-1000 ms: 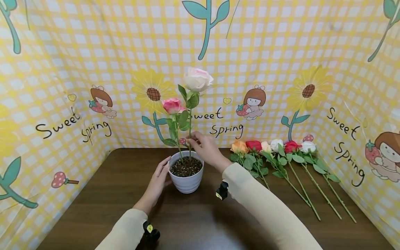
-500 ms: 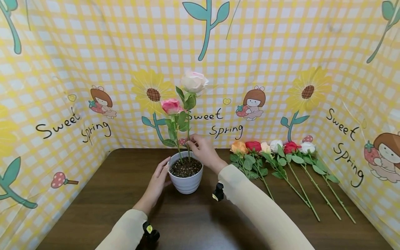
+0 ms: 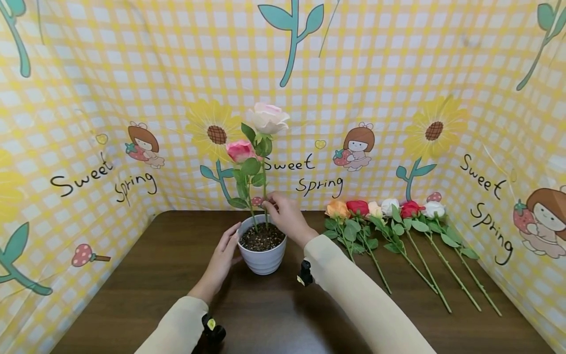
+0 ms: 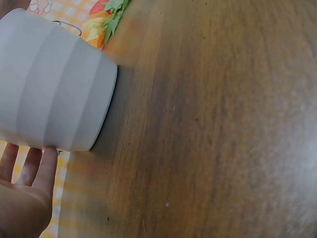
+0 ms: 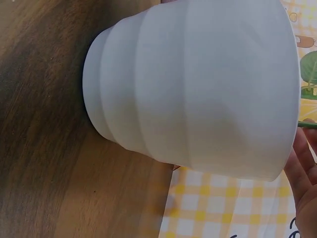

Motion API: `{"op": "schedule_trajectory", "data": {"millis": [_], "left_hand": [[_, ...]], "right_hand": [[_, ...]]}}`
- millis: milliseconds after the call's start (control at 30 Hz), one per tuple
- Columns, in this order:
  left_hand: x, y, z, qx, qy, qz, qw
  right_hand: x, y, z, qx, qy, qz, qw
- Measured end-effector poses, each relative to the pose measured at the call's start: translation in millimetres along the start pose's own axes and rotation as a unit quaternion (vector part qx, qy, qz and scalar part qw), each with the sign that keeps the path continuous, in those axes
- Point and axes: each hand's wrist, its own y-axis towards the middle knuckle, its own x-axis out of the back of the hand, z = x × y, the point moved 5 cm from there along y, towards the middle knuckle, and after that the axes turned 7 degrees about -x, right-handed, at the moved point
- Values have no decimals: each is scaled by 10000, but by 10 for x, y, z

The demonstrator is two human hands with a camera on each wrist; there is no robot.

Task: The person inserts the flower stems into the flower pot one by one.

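Here, tabletop [image 3: 132, 285] low-frame, checked cloth [image 3: 376, 64] above; mid-frame, right hand [image 3: 287, 216] pinches 1 stem [image 3: 265, 174], uncurled left hand [image 3: 222, 255] touches pot [image 3: 262, 260].

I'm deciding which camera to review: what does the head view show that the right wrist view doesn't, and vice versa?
Only head: the soil, the pink bloom, the pale bloom and six laid-down roses.

Only right wrist: the palm side of the right hand and a close, side-on look at the pot.

Both: the pot, the right hand at a green stem, the table and checked cloth.
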Motion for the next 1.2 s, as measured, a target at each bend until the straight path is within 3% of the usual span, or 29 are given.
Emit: {"op": "schedule_trajectory", "data": {"millis": [500,1200], "left_hand": [[-14,-5,-14,46,-105,77,9999],[-14,-11,-28,1,41,23,10000]], "right_hand": [[-31,-52,-146,-249,95,13,9996],[-12,-50,-191,-38,167,83,9998]]}}
